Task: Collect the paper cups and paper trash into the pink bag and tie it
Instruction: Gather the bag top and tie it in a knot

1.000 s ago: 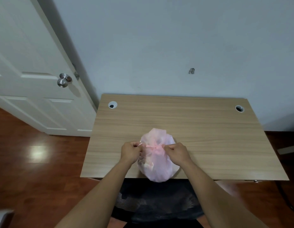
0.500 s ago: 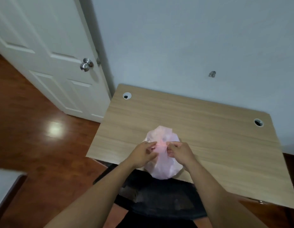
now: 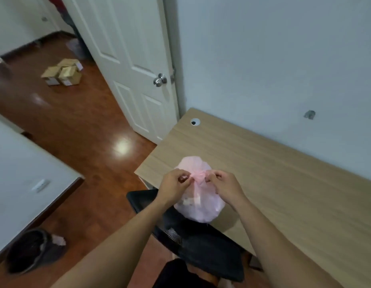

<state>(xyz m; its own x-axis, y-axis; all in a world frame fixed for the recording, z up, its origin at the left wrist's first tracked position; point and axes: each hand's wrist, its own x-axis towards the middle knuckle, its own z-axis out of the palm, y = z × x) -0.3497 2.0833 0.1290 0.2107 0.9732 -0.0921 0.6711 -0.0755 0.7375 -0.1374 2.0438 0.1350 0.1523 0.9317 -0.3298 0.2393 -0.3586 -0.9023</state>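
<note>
The pink bag [image 3: 199, 202] sits bulging at the near left edge of the wooden desk [image 3: 284, 175], with pale shapes showing through its thin plastic. Its top is gathered into a twisted knot between my hands. My left hand [image 3: 173, 187] pinches the pink end on the knot's left side. My right hand [image 3: 226, 187] pinches the end on the right side. No loose cups or paper show on the desk.
A black chair [image 3: 201, 242] stands under the desk's near edge. A dark bin [image 3: 33, 250] with a crumpled scrap beside it is on the floor at lower left, next to a white table [image 3: 20, 179]. Cardboard boxes [image 3: 62, 72] lie near the white door [image 3: 134, 65].
The view has swung left, so the floor, bin and boxes now show. My hands stay on the bag's tied ends and have drawn slightly apart at the knot.
</note>
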